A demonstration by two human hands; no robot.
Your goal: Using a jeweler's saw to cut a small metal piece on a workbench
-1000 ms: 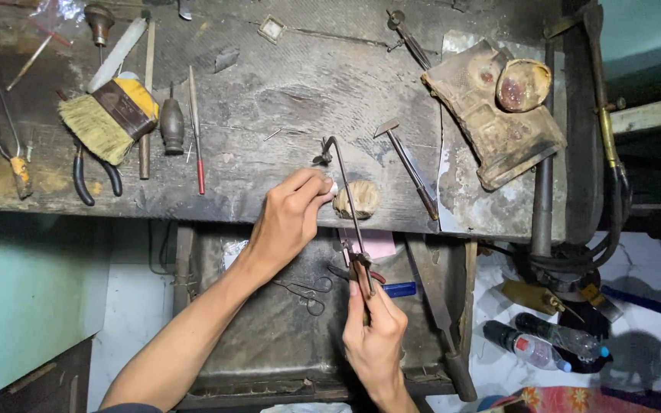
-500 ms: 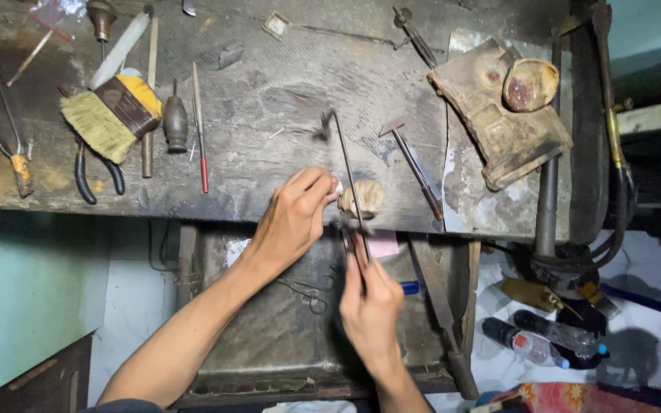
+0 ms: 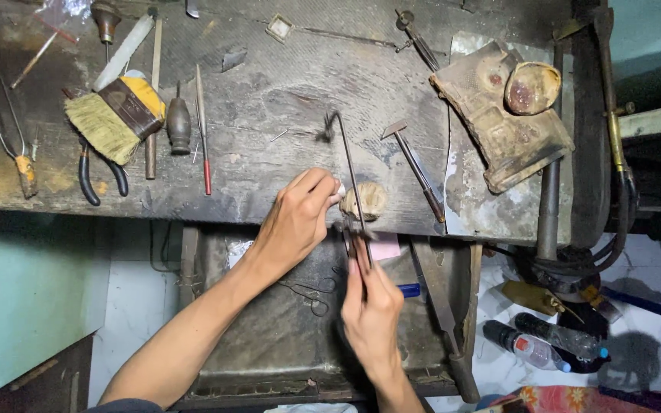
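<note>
My left hand (image 3: 298,218) rests on the front edge of the worn wooden bench (image 3: 284,99), fingers pinched on a small pale piece pressed against the wooden bench pin (image 3: 366,200). My right hand (image 3: 371,313) is below the bench edge, gripping the handle of a thin metal saw frame (image 3: 347,164). The frame stands up over the bench pin, its top bend near the middle of the bench. The piece itself is mostly hidden by my fingers.
On the bench lie a yellow brush (image 3: 116,115), black-handled pliers (image 3: 99,180), a red-tipped tool (image 3: 203,134), a small hammer (image 3: 415,168) and a worn leather pad (image 3: 499,115). A metal tray (image 3: 269,329) with scissors sits under the bench. Plastic bottles (image 3: 545,348) lie on the floor at right.
The saw frame has shifted up and down against the bench pin, with my right hand moving slightly along with it. My left hand has stayed in place on the piece.
</note>
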